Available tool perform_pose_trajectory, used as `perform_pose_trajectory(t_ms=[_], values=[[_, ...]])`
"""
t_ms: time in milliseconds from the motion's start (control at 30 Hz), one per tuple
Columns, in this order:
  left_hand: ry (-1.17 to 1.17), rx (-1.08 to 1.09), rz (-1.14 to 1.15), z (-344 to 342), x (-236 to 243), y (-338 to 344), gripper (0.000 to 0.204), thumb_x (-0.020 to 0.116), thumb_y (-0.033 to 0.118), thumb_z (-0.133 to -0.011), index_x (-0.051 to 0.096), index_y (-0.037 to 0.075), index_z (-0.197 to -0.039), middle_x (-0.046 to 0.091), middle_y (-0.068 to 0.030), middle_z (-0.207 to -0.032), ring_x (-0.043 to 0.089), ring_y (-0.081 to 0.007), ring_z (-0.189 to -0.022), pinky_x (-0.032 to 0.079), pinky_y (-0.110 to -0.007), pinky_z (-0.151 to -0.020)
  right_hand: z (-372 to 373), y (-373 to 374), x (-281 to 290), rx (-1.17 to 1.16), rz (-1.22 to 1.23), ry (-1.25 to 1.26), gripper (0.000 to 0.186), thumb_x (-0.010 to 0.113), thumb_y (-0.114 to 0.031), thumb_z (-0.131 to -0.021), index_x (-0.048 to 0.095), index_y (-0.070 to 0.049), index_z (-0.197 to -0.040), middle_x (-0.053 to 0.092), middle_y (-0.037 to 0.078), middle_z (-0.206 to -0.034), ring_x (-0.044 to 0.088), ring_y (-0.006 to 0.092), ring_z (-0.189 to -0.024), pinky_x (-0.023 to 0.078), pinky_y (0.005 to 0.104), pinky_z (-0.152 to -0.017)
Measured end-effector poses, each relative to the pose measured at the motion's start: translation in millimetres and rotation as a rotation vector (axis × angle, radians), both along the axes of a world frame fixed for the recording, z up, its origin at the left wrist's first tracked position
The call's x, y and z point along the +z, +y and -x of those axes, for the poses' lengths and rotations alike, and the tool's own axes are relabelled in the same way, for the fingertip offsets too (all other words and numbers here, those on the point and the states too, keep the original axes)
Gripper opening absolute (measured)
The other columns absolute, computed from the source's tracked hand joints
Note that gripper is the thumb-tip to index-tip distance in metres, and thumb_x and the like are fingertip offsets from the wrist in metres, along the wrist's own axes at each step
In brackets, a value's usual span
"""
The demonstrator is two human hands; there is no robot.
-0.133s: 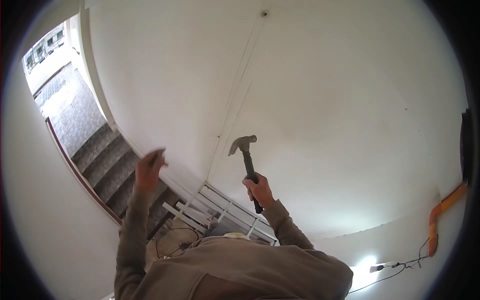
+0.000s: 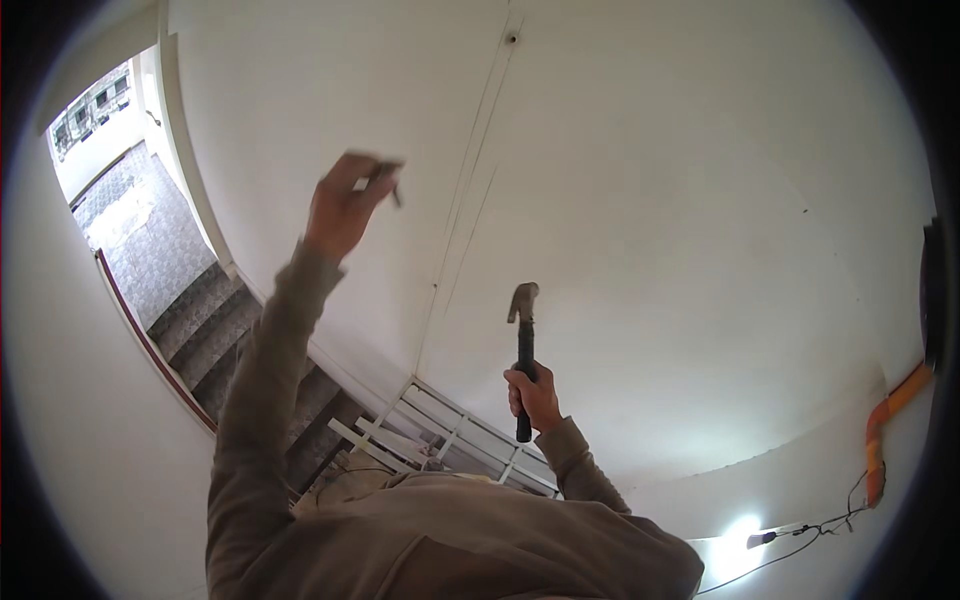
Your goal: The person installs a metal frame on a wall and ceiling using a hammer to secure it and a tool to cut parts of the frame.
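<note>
My left hand (image 2: 343,208) is raised in front of the white wall (image 2: 650,200), fingers closed in a pinch. Between them is a small dark slim piece (image 2: 397,195), blurred, its kind unclear. Lower and to the right, my right hand (image 2: 536,396) grips the black handle of a claw hammer (image 2: 525,340). The hammer stands nearly upright, its metal head at the top and apart from the wall. Thin pencil lines (image 2: 470,190) run up the wall between the two hands. Close to their upper end sits a small dark fitting or hole (image 2: 512,39).
Dark steps (image 2: 205,325) with a red-brown edge strip lie on the left, below a bright doorway (image 2: 100,105). White metal rails (image 2: 470,430) stand just beyond my body. At right are an orange pipe (image 2: 885,410), loose wires (image 2: 830,525) and a lit bulb (image 2: 740,540).
My left hand has swung up and to the right, toward the pencil lines, with the small piece in it. The hammer in my right hand has turned more upright and shifted slightly right and down.
</note>
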State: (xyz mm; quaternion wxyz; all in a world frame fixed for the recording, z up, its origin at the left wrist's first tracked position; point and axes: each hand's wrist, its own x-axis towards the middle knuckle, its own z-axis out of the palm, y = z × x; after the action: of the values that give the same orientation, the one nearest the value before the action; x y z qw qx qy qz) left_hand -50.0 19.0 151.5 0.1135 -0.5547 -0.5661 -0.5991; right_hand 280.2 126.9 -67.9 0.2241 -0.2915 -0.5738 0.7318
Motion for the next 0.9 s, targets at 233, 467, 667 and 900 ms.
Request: perform_pose_trajectory(t_ms=[233,467,667,900], values=[[-0.523,-0.229,-0.385,-6,150,250,0.026,0.073,0.012,-0.090,0.070,-0.005,-0.110,0.072,-0.0112,-0.101,0.070,-0.0173,-0.088,0.060,-0.029,-0.080,-125,111,75,-0.127,-0.296,-0.051,0.012,0.062,-0.013,-0.091,0.059,-0.001,-0.090,0.050,0.000,-0.059,0.045,0.0083,-0.040,0.038,0.0251,-0.038],[-0.763,-0.352,-0.633,-5,142,337,0.021,0.075,0.006,-0.087,0.065,-0.007,-0.099,0.071,-0.0120,-0.093,0.072,-0.0201,-0.085,0.063,-0.029,-0.076,-197,156,106,-0.216,-0.361,-0.114,0.011,0.058,-0.012,-0.094,0.058,-0.001,-0.094,0.050,-0.001,-0.062,0.046,0.0064,-0.042,0.038,0.0229,-0.039],[-0.537,-0.091,-0.644,-10,131,350,0.018,0.075,0.006,-0.088,0.064,-0.003,-0.100,0.071,-0.0105,-0.097,0.069,-0.0192,-0.089,0.057,-0.030,-0.082,-169,151,155,-0.213,-0.462,-0.097,0.019,0.057,-0.018,-0.099,0.056,-0.001,-0.093,0.048,-0.001,-0.060,0.044,0.0055,-0.040,0.036,0.0232,-0.037],[-0.409,-0.009,-0.666,-7,125,345,0.017,0.078,0.008,-0.087,0.065,0.000,-0.094,0.072,-0.0079,-0.093,0.066,-0.0149,-0.089,0.053,-0.031,-0.082,-71,164,249,-0.191,-1.367,-0.172,0.028,0.062,-0.026,-0.099,0.052,0.000,-0.101,0.054,0.015,-0.059,0.056,0.0335,-0.048,0.043,0.0420,-0.048]])
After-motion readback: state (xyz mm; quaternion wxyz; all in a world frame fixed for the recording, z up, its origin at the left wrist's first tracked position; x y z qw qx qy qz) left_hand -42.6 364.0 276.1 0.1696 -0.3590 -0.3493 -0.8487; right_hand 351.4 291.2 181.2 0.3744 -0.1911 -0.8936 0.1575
